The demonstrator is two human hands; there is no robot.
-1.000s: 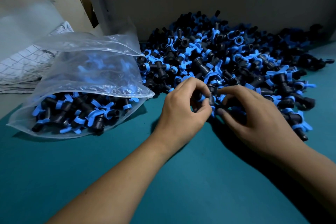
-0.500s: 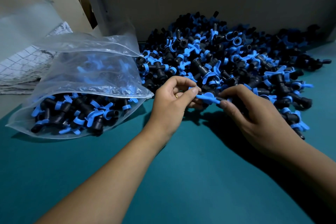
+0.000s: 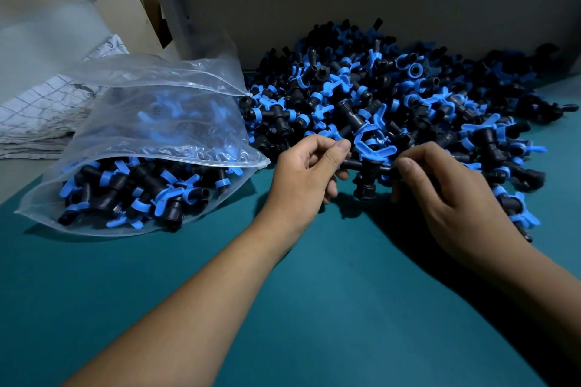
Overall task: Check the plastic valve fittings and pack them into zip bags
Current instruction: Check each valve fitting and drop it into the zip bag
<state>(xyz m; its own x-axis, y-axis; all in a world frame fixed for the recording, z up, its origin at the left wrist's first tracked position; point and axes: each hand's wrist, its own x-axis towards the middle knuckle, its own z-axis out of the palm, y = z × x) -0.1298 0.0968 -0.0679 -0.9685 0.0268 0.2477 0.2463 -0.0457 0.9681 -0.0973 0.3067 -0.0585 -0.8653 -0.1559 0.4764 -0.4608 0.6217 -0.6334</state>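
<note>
Your left hand and right hand pinch one black-and-blue plastic valve fitting by its ends; loosen either grip and it drops into the unchecked pile at twelve o'clock.

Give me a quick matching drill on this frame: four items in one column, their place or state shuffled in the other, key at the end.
Items:
1. zip bag
2. held valve fitting
3. loose pile of fittings
4. folded cloth

Places/states:
A. pinched at both ends between left hand and right hand
B. heaped against the back wall, on the green table
C. lying on its side, mouth open toward the pile, partly filled
D. at the far left, behind the bag

Pairs: 1-C, 2-A, 3-B, 4-D
</note>
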